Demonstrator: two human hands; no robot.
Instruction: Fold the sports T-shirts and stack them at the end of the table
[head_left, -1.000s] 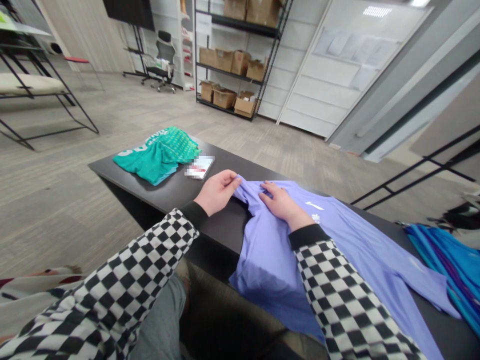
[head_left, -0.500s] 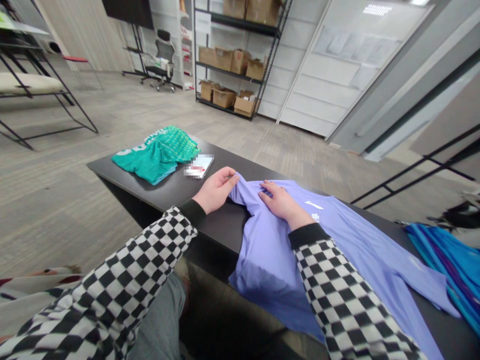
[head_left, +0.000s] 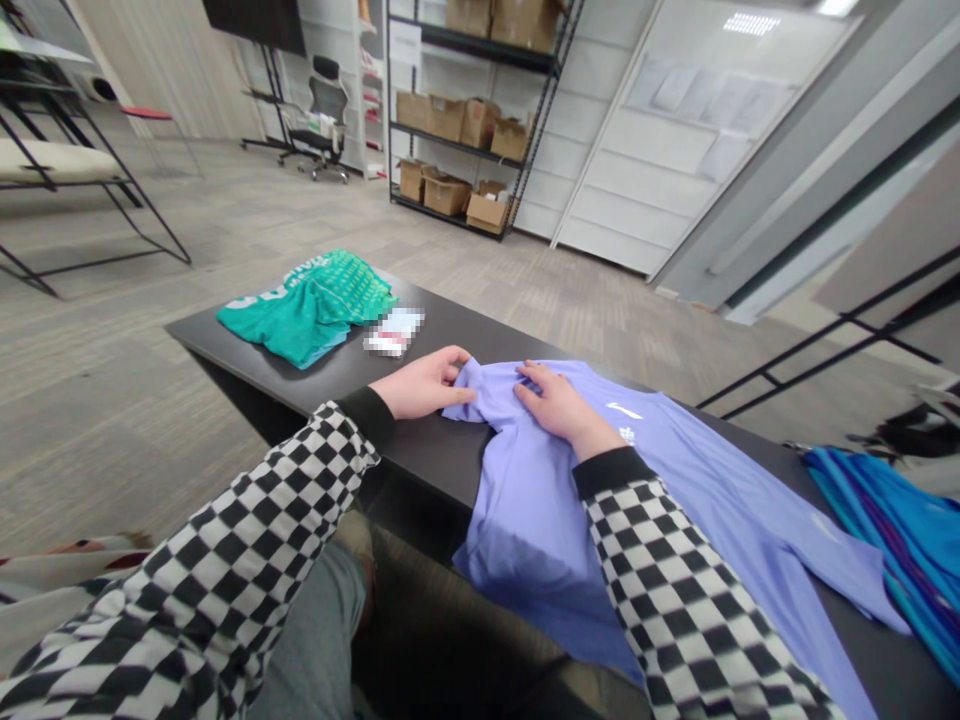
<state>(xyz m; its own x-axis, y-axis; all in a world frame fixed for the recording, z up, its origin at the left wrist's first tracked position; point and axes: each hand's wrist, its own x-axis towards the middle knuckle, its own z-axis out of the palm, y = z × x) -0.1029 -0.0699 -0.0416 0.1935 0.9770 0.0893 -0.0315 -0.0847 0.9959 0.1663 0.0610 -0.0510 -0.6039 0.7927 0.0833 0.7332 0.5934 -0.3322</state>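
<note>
A lavender long shirt (head_left: 540, 480) with small white prints lies spread on the dark table, its lower part hanging over the near edge. At its left sleeve end is my left hand (head_left: 424, 385), thumb and fingers curved around the folded sleeve (head_left: 466, 385). My right hand (head_left: 559, 405) rests on the shirt close to the shoulder, palm down with fingers stretched out, pressing the cloth. The far sleeve (head_left: 840, 550) reaches toward the table's right end.
A folded green garment (head_left: 300, 315) and a blurred white packet (head_left: 395, 332) lie on the left of the dark table (head_left: 420, 455). Blue and purple folded clothes (head_left: 892, 520) are piled at the right. Behind stand a shelf with cardboard boxes (head_left: 446, 118) and an office chair (head_left: 326, 120).
My left hand has shifted from pinching the sleeve's tip to a wider hold around it, and the sleeve end has dropped toward the table. My right hand stays on the shirt.
</note>
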